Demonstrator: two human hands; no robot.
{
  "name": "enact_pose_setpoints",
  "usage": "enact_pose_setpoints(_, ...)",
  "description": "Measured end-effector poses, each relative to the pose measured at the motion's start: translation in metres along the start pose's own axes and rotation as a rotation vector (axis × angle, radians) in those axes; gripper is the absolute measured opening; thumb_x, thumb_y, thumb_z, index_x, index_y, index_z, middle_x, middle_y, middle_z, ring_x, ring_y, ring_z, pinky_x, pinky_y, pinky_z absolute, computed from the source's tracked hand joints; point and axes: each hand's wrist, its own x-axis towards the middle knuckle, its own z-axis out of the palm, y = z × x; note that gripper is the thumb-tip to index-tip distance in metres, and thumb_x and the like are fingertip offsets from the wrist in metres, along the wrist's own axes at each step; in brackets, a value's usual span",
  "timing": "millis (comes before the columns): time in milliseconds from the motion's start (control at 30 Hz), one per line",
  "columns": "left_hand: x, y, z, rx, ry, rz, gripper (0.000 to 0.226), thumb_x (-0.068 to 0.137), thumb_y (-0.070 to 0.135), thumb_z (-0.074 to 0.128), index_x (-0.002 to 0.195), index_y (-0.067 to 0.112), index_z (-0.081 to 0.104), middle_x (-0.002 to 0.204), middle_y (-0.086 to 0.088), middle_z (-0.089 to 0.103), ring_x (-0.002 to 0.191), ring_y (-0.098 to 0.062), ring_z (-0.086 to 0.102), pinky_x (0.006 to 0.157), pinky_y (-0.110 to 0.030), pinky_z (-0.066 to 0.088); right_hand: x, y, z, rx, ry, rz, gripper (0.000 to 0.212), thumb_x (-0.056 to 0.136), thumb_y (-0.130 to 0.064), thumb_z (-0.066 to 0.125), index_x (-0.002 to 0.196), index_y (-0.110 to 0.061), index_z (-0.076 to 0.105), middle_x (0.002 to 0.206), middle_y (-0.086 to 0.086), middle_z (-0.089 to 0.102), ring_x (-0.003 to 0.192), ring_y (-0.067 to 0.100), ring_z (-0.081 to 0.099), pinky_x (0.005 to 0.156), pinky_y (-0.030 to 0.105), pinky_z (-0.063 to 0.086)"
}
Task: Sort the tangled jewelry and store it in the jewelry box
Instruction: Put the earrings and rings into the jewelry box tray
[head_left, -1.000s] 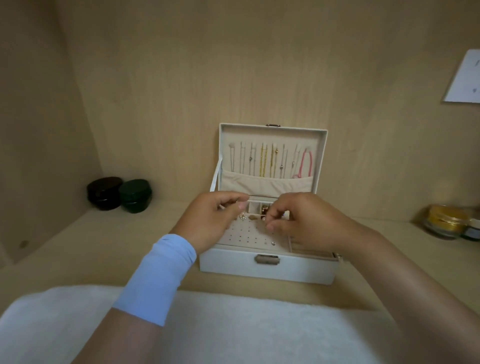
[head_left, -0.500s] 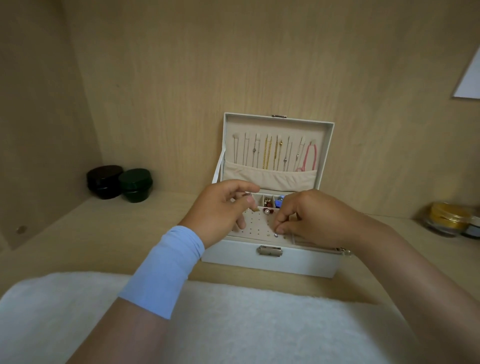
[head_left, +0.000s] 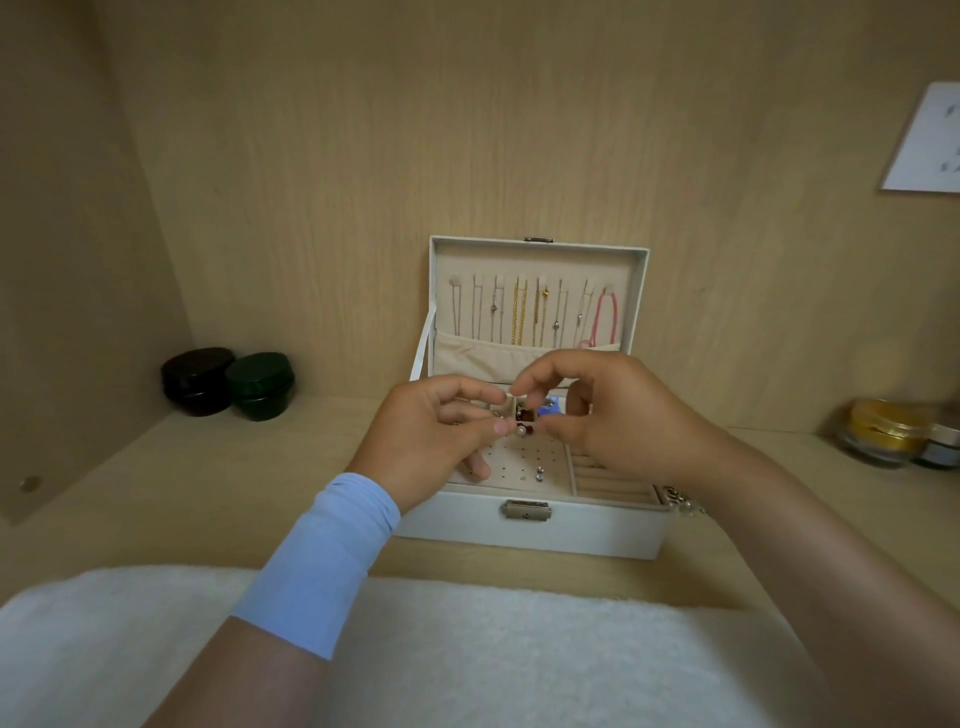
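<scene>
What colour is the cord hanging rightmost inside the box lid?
Pink; the cord shows best in the head view.

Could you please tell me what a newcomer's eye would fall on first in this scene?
The eye lands first on the white jewelry box, open at the middle of the wooden shelf, with necklaces hanging in a row inside its upright lid. Just above its tray, the left hand and the right hand pinch a small pearl piece between their fingertips. A fluffy white cloth fills the foreground.
</scene>
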Motion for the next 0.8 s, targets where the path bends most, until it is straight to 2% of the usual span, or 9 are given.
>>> enact_pose_setpoints(100,0.0,0.001,-0.001,0.0,0.01,-0.011,0.02,0.081,0.005,0.078,0.099,0.007,0.068,0.081,-0.01,0.076,0.052,-0.024,0.064,0.057,-0.028,0.057,0.0,-0.001,0.009,0.036,0.002,-0.041,0.024,0.081,-0.019,0.082,0.093,-0.039,0.073,0.088,-0.018,0.069,0.062,0.012,0.055,0.064,0.024,0.05)
enact_pose_setpoints(233,-0.001,0.002,-0.002,-0.004,0.013,-0.018,0.016,0.081,0.005,0.078,0.095,0.004,0.071,0.074,-0.008,0.076,0.05,-0.018,0.064,0.05,-0.022,0.052,0.0,0.001,0.015,0.09,0.044,-0.011,0.017,0.081,-0.018,0.082,0.09,-0.033,0.079,0.083,-0.017,0.073,0.065,0.008,0.056,0.066,0.019,0.047)
enact_pose_setpoints(300,-0.002,0.004,-0.003,-0.011,-0.001,-0.022,0.013,0.086,0.006,0.073,0.099,0.005,0.073,0.068,-0.002,0.074,0.046,-0.013,0.062,0.042,-0.015,0.043,0.0,0.001,0.017,0.188,0.066,0.036,0.014,0.081,-0.016,0.082,0.087,-0.028,0.08,0.081,-0.011,0.075,0.072,0.02,0.065,0.071,0.025,0.053)
enact_pose_setpoints(367,-0.003,0.005,-0.004,-0.008,-0.029,-0.034,0.014,0.092,0.009,0.067,0.104,0.007,0.074,0.065,0.002,0.073,0.041,-0.007,0.057,0.04,-0.014,0.038,0.0,-0.001,0.017,0.275,0.086,0.086,0.012,0.081,-0.014,0.082,0.086,-0.025,0.081,0.08,-0.004,0.077,0.081,0.031,0.069,0.076,0.035,0.058)
enact_pose_setpoints(433,-0.003,0.006,-0.006,-0.025,-0.047,-0.045,0.014,0.094,0.01,0.063,0.105,0.009,0.073,0.068,0.003,0.074,0.041,-0.005,0.056,0.04,-0.015,0.036,0.0,-0.003,0.017,0.334,0.099,0.104,0.01,0.082,-0.013,0.08,0.085,-0.023,0.08,0.075,-0.003,0.075,0.067,0.029,0.064,0.065,0.033,0.056)
enact_pose_setpoints(467,-0.002,0.007,-0.007,-0.038,-0.053,-0.047,0.014,0.095,0.011,0.062,0.104,0.01,0.073,0.074,0.001,0.076,0.045,-0.007,0.058,0.041,-0.016,0.037,0.0,-0.005,0.018,0.361,0.102,0.105,0.009,0.084,-0.013,0.078,0.085,-0.022,0.08,0.072,-0.004,0.074,0.057,0.019,0.058,0.057,0.025,0.05)
enact_pose_setpoints(533,-0.001,0.006,-0.009,-0.058,-0.063,-0.057,0.014,0.097,0.013,0.06,0.103,0.011,0.072,0.087,-0.002,0.078,0.055,-0.012,0.062,0.042,-0.018,0.039,0.001,-0.009,0.019,0.418,0.109,0.132,0.008,0.089,-0.012,0.073,0.087,-0.018,0.078,0.072,-0.005,0.073,0.052,0.006,0.051,0.052,0.017,0.042)
enact_pose_setpoints(667,-0.001,0.004,-0.01,-0.024,-0.072,-0.044,0.013,0.096,0.015,0.062,0.102,0.012,0.073,0.091,-0.002,0.077,0.057,-0.014,0.061,0.043,-0.019,0.038,0.003,-0.015,0.019,0.521,0.073,0.274,0.011,0.094,-0.017,0.066,0.091,-0.013,0.076,0.077,-0.003,0.073,0.051,0.01,0.049,0.045,0.015,0.038)
enact_pose_setpoints(800,0.0,0.004,-0.011,-0.025,0.0,-0.003,0.015,0.091,0.013,0.069,0.105,0.016,0.071,0.088,-0.004,0.076,0.058,-0.014,0.063,0.042,-0.021,0.04,0.002,-0.017,0.018,0.632,0.01,0.42,0.013,0.092,-0.026,0.07,0.093,-0.015,0.077,0.084,-0.001,0.074,0.052,0.01,0.047,0.043,0.02,0.03)
